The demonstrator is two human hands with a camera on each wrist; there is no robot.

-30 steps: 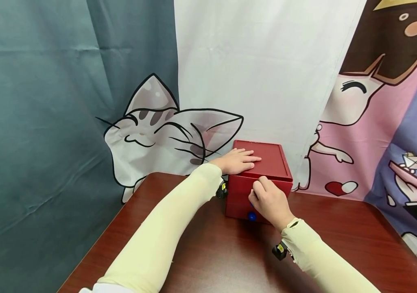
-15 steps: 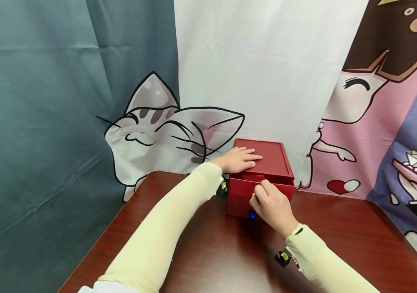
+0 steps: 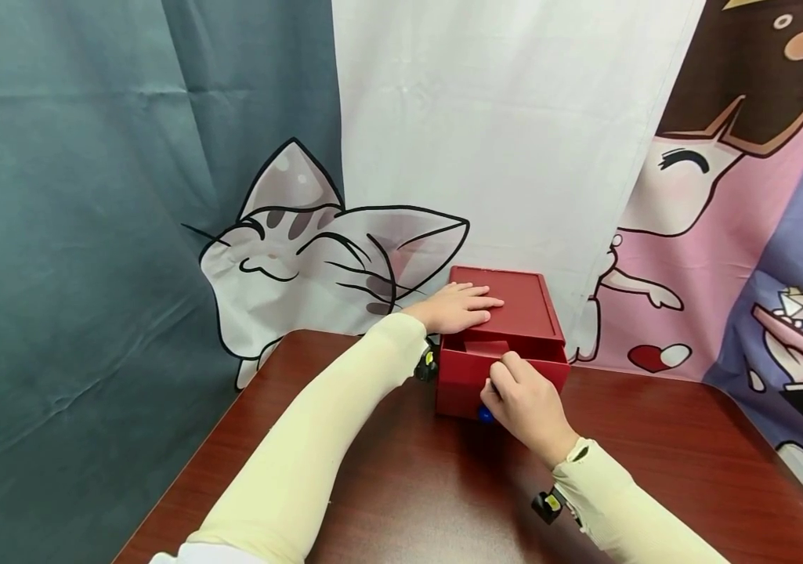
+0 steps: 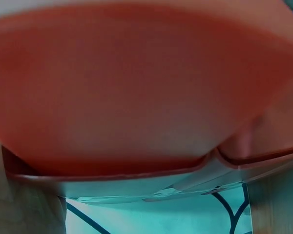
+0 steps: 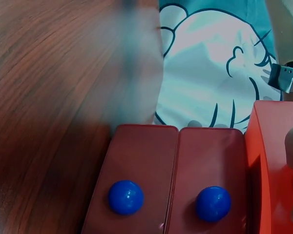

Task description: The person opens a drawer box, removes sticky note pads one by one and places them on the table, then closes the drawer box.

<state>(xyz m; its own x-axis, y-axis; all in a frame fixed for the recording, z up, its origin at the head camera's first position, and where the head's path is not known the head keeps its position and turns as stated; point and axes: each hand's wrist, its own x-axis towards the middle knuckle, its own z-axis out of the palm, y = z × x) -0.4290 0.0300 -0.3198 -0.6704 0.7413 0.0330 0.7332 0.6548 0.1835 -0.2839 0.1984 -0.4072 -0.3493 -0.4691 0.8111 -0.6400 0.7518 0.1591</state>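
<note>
A red drawer box [image 3: 521,301] with blue knobs stands on the table. My left hand [image 3: 453,307] lies flat on its top, fingers straight and spread toward the right. With curled fingers, my right hand [image 3: 531,403] grips the knob of the top drawer [image 3: 461,366], which is pulled partway out. That knob is mostly hidden by the fingers; a sliver shows at the right edge of the right wrist view. A red flat piece [image 3: 487,347] shows inside the drawer opening. Two lower drawers, with round blue knobs [image 5: 126,197], are flush in the right wrist view. The box's red side [image 4: 136,87] fills the left wrist view.
The dark brown wooden table [image 3: 401,501] reaches to a hanging curtain [image 3: 514,141] with cartoon prints, close behind the box. Each sleeved wrist carries a small black camera [image 3: 547,505].
The top drawer has come out from nearly closed to partway open, drawn toward me by my right hand, which has shifted slightly back and down. My left hand has stayed on the box top.
</note>
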